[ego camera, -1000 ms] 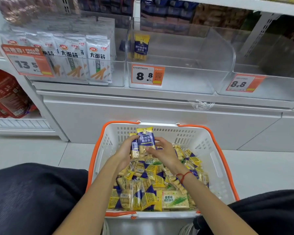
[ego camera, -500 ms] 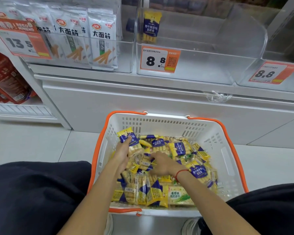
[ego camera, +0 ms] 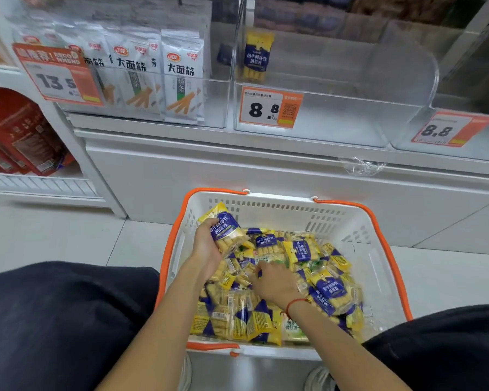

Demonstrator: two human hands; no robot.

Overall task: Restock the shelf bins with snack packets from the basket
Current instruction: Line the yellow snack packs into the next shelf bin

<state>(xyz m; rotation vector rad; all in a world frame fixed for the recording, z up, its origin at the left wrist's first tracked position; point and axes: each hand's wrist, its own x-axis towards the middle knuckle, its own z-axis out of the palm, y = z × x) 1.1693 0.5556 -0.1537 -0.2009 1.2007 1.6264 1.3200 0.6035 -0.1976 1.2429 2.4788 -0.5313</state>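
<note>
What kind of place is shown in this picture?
Most likely a shop aisle, such as a supermarket or a convenience store. Orange price tags hang on clear shelf bins, one bin is full of white packets, and a shopping basket full of snack packets stands on the floor.

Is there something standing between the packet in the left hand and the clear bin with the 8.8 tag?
Nothing visible blocks it. The left hand grips a yellow-blue packet over the basket; the middle bin above holds one standing packet at its back left.
</note>
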